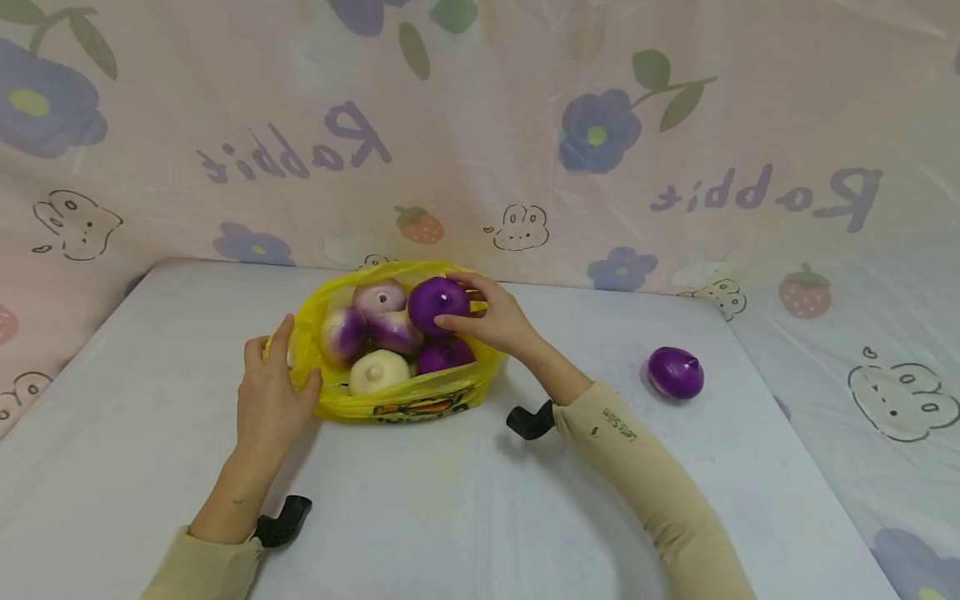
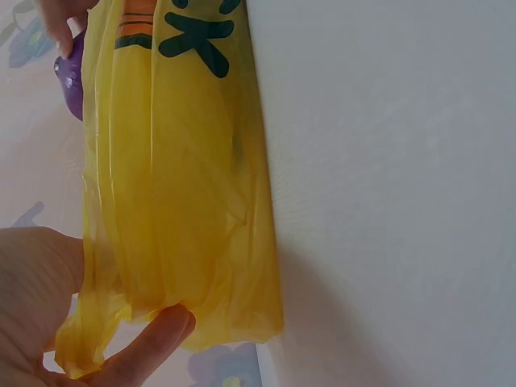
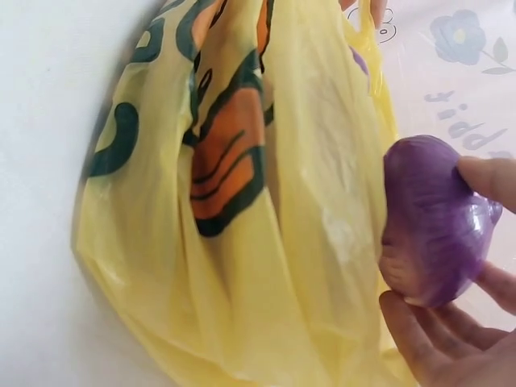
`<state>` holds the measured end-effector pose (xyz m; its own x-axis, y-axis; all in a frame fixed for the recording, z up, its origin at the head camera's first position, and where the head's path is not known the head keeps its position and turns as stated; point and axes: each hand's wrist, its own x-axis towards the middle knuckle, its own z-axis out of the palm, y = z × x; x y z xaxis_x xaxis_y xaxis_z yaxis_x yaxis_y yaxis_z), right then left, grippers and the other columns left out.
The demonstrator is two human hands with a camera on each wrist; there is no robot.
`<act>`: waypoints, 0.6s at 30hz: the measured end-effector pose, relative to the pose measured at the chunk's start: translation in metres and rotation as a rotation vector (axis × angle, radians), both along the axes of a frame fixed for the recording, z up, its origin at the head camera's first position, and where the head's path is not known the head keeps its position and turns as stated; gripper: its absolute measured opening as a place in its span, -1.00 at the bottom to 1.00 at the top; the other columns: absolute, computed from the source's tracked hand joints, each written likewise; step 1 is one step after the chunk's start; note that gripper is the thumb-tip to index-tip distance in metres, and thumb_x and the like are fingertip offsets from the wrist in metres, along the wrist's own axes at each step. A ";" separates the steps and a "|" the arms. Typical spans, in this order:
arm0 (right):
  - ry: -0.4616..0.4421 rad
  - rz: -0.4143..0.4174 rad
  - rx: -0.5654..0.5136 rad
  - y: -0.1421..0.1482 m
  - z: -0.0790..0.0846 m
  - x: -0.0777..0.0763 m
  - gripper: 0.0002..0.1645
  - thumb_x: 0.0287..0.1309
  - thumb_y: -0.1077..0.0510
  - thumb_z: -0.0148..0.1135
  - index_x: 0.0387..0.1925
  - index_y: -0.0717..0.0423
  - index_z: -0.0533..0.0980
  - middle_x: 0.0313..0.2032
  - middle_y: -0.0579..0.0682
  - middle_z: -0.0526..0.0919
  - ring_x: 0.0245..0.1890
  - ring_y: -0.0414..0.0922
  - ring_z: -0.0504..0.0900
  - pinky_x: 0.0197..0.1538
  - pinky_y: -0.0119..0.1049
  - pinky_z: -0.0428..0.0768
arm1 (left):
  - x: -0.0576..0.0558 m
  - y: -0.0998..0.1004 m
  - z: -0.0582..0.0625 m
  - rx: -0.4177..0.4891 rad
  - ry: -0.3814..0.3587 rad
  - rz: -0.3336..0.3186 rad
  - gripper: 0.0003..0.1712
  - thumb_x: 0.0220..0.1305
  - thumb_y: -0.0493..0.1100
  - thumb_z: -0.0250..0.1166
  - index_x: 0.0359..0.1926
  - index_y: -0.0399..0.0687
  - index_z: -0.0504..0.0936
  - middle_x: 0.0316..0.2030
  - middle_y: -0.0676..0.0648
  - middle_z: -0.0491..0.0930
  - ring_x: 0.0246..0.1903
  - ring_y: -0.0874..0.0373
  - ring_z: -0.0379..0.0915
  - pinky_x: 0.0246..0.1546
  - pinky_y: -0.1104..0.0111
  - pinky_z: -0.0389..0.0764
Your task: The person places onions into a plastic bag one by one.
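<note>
A yellow plastic bag [image 1: 405, 406] stands with its mouth spread, holding several round toy-like vegetables. Among them are a cream onion [image 1: 379, 372], purple-and-white ones [image 1: 344, 335] and a dark purple onion [image 1: 446, 356]. My right hand [image 1: 498, 317] grips a shiny purple onion [image 1: 433, 302] between thumb and fingers at the bag's right rim; the right wrist view shows this onion [image 3: 435, 218] beside the bag's wall. At the left side, my left hand [image 1: 273, 400] holds the bag's edge, with yellow plastic [image 2: 89, 330] passing between its fingers in the left wrist view.
Another purple onion [image 1: 676, 372] lies on the white table [image 1: 450, 517] to the right, apart from the bag. Behind the table hangs a patterned curtain [image 1: 480, 150]. Black devices [image 1: 530, 421] stick out at both wrists.
</note>
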<state>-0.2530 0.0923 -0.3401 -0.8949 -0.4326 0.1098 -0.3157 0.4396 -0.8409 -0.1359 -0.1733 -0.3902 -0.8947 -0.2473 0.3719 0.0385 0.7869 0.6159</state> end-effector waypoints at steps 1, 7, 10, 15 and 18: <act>0.000 -0.004 0.003 -0.001 -0.001 -0.001 -0.19 0.04 0.04 0.41 0.32 0.05 0.32 0.21 0.02 0.47 0.14 -0.02 0.50 0.17 -0.15 0.52 | 0.000 0.000 0.000 0.001 0.000 0.000 -0.17 0.12 -0.34 0.28 0.42 -0.18 0.17 0.07 -0.44 0.24 -0.39 -0.19 0.43 -0.47 0.05 0.53; 0.003 -0.027 0.047 -0.004 -0.003 -0.004 -0.19 0.04 0.00 0.40 0.32 0.05 0.32 0.23 0.06 0.46 0.15 0.01 0.51 0.15 -0.12 0.53 | 0.000 0.000 0.001 0.001 -0.005 -0.003 -0.16 0.12 -0.34 0.28 0.42 -0.19 0.17 0.07 -0.44 0.23 -0.43 -0.16 0.41 -0.50 0.15 0.49; 0.002 -0.022 0.063 -0.005 -0.005 -0.004 -0.17 0.06 0.00 0.38 0.34 0.07 0.30 0.26 0.06 0.43 0.17 0.02 0.50 0.16 -0.12 0.52 | 0.000 0.001 0.002 0.000 -0.012 -0.001 -0.16 0.13 -0.34 0.29 0.42 -0.19 0.17 0.08 -0.44 0.23 -0.45 -0.15 0.40 -0.47 0.10 0.53; -0.009 -0.005 0.063 -0.005 -0.003 -0.003 -0.18 0.09 0.00 0.35 0.36 0.08 0.28 0.29 0.07 0.40 0.22 0.04 0.48 0.19 -0.12 0.49 | 0.000 0.001 0.002 -0.003 -0.014 0.008 -0.16 0.13 -0.34 0.28 0.42 -0.18 0.17 0.08 -0.43 0.23 -0.44 -0.16 0.40 -0.42 0.04 0.54; -0.006 0.003 0.060 -0.003 0.000 0.000 -0.19 0.10 0.00 0.34 0.36 0.09 0.29 0.31 0.05 0.39 0.26 0.03 0.43 0.27 -0.12 0.42 | 0.000 0.001 0.002 -0.003 -0.016 0.008 -0.16 0.13 -0.34 0.28 0.43 -0.17 0.16 0.08 -0.43 0.23 -0.42 -0.17 0.41 -0.43 0.05 0.53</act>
